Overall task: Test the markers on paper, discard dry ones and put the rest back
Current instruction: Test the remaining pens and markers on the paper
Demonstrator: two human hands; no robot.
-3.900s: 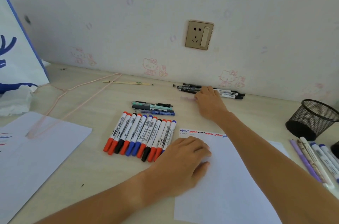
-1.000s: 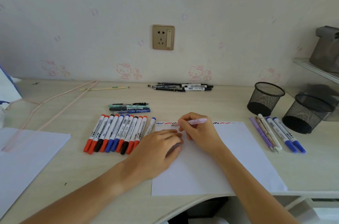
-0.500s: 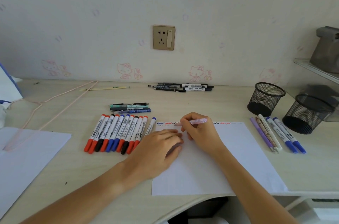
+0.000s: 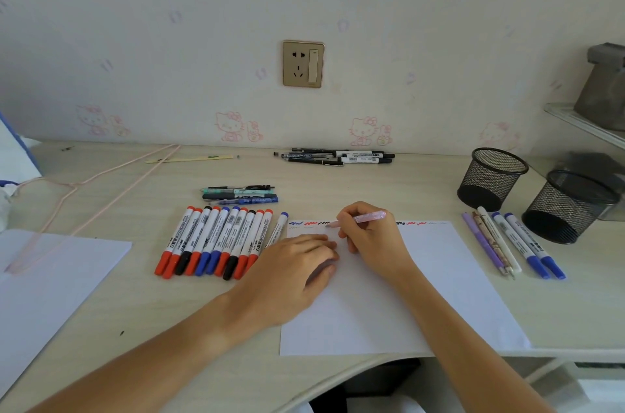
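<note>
My right hand (image 4: 370,236) pinches a pink pen (image 4: 367,218) tip-down on the paper (image 4: 449,280) while my left hand (image 4: 294,272) lies flat, fingers relaxed, on it

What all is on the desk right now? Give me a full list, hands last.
Whiteboard markers: about eleven, red, black and blue caps, row left of the test sheet.
Test sheet: one, white, centre, scribbles along its top edge.
Second sheet: one, white, far left.
Small pen group: about four, behind the marker row.
Dark pens: several, by the wall.
Mesh cups: two, black, right.
Pens beside cups: five, purple, patterned, white, two blue-capped.
Hanger: one, pink, left.
Pink pen: one, in right grip.
Left hand: flat on the sheet.
Right hand: writing.
</note>
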